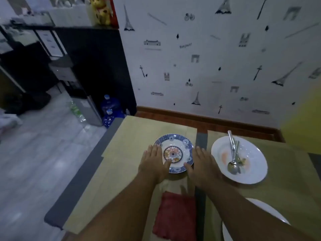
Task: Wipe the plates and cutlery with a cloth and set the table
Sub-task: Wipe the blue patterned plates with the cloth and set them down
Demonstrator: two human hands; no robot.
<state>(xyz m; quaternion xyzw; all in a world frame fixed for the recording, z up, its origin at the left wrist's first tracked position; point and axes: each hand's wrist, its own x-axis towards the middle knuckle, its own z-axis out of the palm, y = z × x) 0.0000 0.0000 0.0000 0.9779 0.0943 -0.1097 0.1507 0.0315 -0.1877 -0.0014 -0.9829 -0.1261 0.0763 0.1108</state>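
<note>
Left grip (pixel 153 162) and right grip (pixel 203 164) sit flat either side of the patterned plate (pixel 173 153). Fingers are straight, thumbs on its near rim, nothing actually clasped. Plate lies face up on the table (pixel 132 136) between them. Ceramic I'd guess, so stiff, a bit weighty, slick glaze, chips easily; best taken by opposite rim edges. It's round, so no real long axis. Cutlery (pixel 233 152) in the white plate (pixel 251 173) to the right runs near-to-far, handles toward the wall. Red cloth (pixel 173 214) lies near the plate, on the person's side.
</note>
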